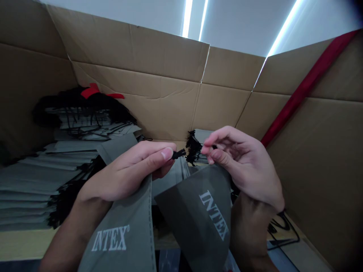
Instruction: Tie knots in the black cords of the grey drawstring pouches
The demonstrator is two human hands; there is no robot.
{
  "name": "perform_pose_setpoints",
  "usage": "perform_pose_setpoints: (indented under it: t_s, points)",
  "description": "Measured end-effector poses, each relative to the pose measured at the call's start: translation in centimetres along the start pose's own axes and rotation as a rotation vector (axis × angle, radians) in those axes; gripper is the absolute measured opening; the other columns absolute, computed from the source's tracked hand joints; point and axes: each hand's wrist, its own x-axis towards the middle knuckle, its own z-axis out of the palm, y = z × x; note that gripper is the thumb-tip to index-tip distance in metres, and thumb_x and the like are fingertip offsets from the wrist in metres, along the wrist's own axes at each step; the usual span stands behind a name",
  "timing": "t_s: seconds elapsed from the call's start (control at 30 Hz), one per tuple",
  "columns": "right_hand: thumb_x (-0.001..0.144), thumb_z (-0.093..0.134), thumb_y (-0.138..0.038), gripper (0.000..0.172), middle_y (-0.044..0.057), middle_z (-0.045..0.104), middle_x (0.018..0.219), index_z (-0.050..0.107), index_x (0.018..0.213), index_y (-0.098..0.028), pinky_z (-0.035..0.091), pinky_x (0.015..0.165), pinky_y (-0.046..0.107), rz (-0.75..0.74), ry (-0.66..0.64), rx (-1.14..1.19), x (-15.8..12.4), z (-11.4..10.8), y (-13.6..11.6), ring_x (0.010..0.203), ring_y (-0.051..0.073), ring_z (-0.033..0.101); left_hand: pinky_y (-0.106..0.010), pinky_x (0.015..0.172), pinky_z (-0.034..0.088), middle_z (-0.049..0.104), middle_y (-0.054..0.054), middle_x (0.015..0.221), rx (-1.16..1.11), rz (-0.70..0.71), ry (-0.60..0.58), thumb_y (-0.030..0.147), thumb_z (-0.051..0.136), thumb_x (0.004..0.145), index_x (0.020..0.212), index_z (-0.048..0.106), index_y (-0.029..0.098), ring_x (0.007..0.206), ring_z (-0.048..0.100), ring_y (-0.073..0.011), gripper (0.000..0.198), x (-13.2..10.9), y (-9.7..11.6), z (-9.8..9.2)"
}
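My left hand (141, 162) is closed in a pinch around a black drawstring cord (179, 153), its frayed tip poking out past the thumb. Below that hand hangs a grey drawstring bag (121, 215) printed INTEX. My right hand (241, 162) is curled, thumb and fingers together at the top of a second grey INTEX bag (198, 211), which hangs tilted. A small dark bit shows between those fingers, partly hidden. The two hands are a short gap apart.
Stacks of grey bags (34, 189) with black cords fill the left side, with red strips (90, 90) on top. A smaller bag pile (202, 136) stands behind my hands. Cardboard walls (159, 90) surround the work area; a dark red strip (300, 98) runs along the right one.
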Motion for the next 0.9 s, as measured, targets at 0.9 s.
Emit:
perform_pose_setpoints:
  t_s: [0.9]
  points:
    - [0.098,0.095,-0.024,0.018,-0.004,0.065,0.071,0.080,0.088,-0.023,0.039,0.055,0.028,-0.074,0.098,-0.472,0.5,-1.3,0.4,0.062,0.013,0.055,-0.023,0.046,0.043,0.068,0.001,0.070,0.233,-0.018,0.106,0.061,0.090,0.104,0.077,0.073,0.021,0.057,0.059,-0.0144,0.050,0.6,1.3,-0.9]
